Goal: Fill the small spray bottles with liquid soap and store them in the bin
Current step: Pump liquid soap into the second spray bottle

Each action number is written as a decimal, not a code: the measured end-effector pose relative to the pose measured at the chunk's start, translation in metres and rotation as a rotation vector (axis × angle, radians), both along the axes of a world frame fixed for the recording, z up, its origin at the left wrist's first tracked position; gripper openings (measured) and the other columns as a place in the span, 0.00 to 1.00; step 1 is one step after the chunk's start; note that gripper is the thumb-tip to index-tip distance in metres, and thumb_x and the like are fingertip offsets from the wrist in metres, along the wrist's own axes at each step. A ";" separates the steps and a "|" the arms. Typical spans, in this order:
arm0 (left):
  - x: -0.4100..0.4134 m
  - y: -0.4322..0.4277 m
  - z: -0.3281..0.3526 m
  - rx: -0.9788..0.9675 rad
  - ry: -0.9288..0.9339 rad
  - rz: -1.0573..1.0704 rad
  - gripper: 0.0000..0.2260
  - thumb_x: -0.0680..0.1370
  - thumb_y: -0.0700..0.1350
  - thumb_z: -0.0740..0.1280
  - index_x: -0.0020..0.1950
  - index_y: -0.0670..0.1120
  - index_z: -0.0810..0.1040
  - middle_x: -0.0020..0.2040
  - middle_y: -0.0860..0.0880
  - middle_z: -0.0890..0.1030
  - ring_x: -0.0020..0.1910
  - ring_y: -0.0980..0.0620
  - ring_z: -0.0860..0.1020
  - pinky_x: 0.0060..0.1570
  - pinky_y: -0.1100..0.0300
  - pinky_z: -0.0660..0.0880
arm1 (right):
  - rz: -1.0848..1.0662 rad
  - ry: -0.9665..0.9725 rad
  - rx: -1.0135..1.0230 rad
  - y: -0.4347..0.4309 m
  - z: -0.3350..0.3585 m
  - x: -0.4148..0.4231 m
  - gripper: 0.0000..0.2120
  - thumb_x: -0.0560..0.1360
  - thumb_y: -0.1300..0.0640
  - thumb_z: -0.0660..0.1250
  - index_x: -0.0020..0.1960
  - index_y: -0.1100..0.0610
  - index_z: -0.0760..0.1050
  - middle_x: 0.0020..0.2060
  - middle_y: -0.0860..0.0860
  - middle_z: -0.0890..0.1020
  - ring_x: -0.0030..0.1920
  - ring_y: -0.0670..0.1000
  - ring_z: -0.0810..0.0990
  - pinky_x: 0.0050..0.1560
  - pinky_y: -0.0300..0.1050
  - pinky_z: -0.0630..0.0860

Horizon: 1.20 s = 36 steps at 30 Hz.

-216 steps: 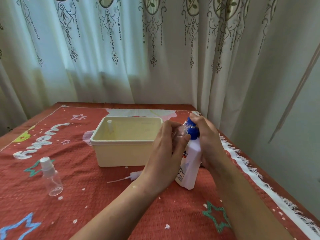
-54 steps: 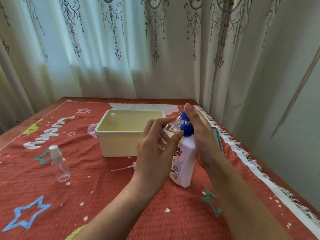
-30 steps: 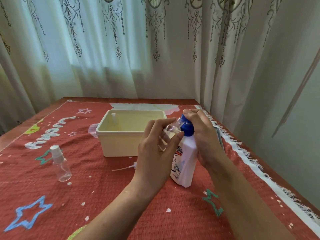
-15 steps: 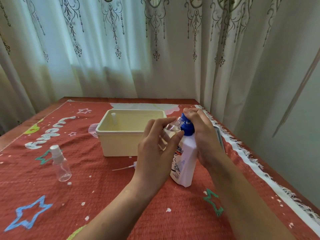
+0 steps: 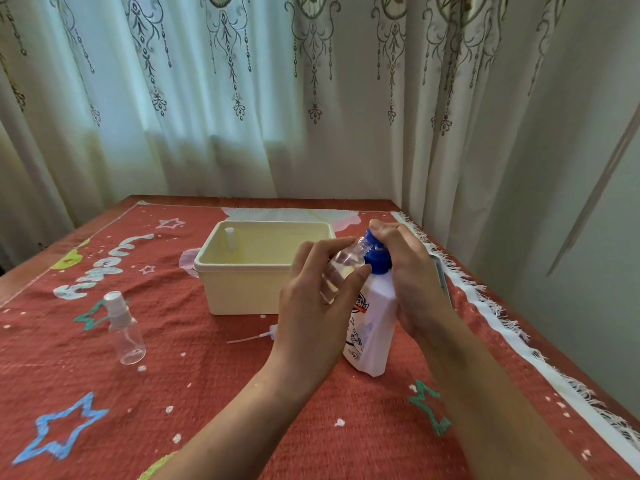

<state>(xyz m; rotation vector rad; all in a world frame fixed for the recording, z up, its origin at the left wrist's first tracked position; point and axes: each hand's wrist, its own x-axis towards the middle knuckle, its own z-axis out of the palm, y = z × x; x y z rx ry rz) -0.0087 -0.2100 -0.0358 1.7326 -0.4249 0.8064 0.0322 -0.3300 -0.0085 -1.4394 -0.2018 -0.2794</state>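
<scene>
My left hand [image 5: 313, 306] grips a small clear spray bottle [image 5: 341, 268] with its cap off, tilted so its open neck meets the blue pump of a white soap bottle [image 5: 372, 327]. My right hand [image 5: 405, 271] wraps the soap bottle's blue top, fingers pressing on the pump. The loose spray cap with its thin tube [image 5: 254, 336] lies on the cloth in front of the cream bin [image 5: 242, 289]. One white spray top [image 5: 229, 239] sticks up inside the bin. A second small spray bottle [image 5: 123, 327], capped, stands at the left.
A red tablecloth [image 5: 207, 393] with painted stars covers the table; its white fringe [image 5: 512, 327] runs along the right edge. Curtains [image 5: 242, 98] hang close behind the table. A dark flat object [image 5: 441, 275] lies behind my right hand.
Both hands and the two bottles have stayed in nearly the same pose for the last second. Compared with the oldest frame, the view has shifted slightly; the grip is unchanged.
</scene>
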 end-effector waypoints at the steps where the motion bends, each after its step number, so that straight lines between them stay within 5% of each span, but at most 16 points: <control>1: 0.000 0.000 0.001 -0.003 -0.003 0.001 0.12 0.77 0.44 0.72 0.60 0.48 0.79 0.52 0.52 0.79 0.49 0.57 0.77 0.45 0.75 0.72 | 0.008 0.001 0.008 0.001 0.000 -0.001 0.08 0.78 0.46 0.65 0.48 0.50 0.76 0.37 0.44 0.83 0.41 0.46 0.83 0.49 0.43 0.79; 6: 0.001 -0.001 0.003 -0.012 -0.010 -0.002 0.12 0.77 0.43 0.72 0.60 0.49 0.79 0.52 0.51 0.79 0.49 0.56 0.77 0.44 0.74 0.72 | 0.033 -0.005 0.039 0.001 0.000 -0.002 0.12 0.72 0.39 0.66 0.44 0.48 0.77 0.40 0.49 0.83 0.44 0.50 0.82 0.57 0.50 0.79; 10: 0.000 -0.001 -0.001 0.004 0.001 -0.002 0.12 0.77 0.44 0.72 0.60 0.48 0.79 0.52 0.52 0.79 0.48 0.57 0.77 0.44 0.75 0.71 | 0.001 -0.005 0.012 -0.001 0.000 -0.001 0.07 0.78 0.50 0.65 0.51 0.52 0.76 0.39 0.47 0.82 0.41 0.46 0.81 0.48 0.45 0.78; 14: -0.001 -0.001 0.000 0.005 0.001 0.000 0.12 0.77 0.43 0.72 0.61 0.47 0.79 0.53 0.51 0.79 0.49 0.58 0.76 0.44 0.75 0.72 | 0.000 -0.007 -0.009 0.000 0.000 -0.001 0.08 0.77 0.46 0.65 0.52 0.50 0.75 0.40 0.45 0.82 0.41 0.45 0.83 0.44 0.38 0.78; 19: -0.001 -0.002 0.003 -0.016 -0.009 -0.007 0.11 0.77 0.42 0.72 0.59 0.49 0.78 0.51 0.51 0.79 0.48 0.57 0.77 0.44 0.75 0.71 | 0.036 -0.010 0.006 -0.001 -0.002 0.002 0.10 0.71 0.36 0.67 0.42 0.41 0.80 0.42 0.49 0.84 0.48 0.53 0.84 0.58 0.52 0.80; 26: 0.000 -0.001 -0.001 -0.001 0.011 -0.001 0.12 0.77 0.44 0.71 0.61 0.47 0.78 0.53 0.51 0.79 0.48 0.57 0.77 0.44 0.74 0.72 | 0.006 -0.043 -0.009 -0.001 -0.001 0.001 0.04 0.81 0.51 0.62 0.49 0.49 0.73 0.32 0.35 0.81 0.35 0.37 0.81 0.38 0.30 0.78; 31: -0.001 -0.003 0.003 -0.031 0.007 -0.014 0.12 0.77 0.43 0.72 0.60 0.48 0.78 0.53 0.51 0.79 0.48 0.57 0.77 0.44 0.74 0.72 | 0.012 -0.015 -0.013 0.001 0.001 -0.001 0.14 0.74 0.38 0.62 0.44 0.47 0.77 0.41 0.45 0.82 0.43 0.45 0.82 0.53 0.43 0.79; 36: 0.000 -0.002 0.001 -0.018 0.004 -0.002 0.12 0.77 0.43 0.72 0.60 0.47 0.78 0.53 0.51 0.79 0.48 0.58 0.77 0.45 0.74 0.72 | 0.003 -0.024 0.001 -0.001 0.000 0.002 0.05 0.79 0.50 0.64 0.47 0.48 0.76 0.35 0.39 0.82 0.42 0.44 0.81 0.54 0.45 0.78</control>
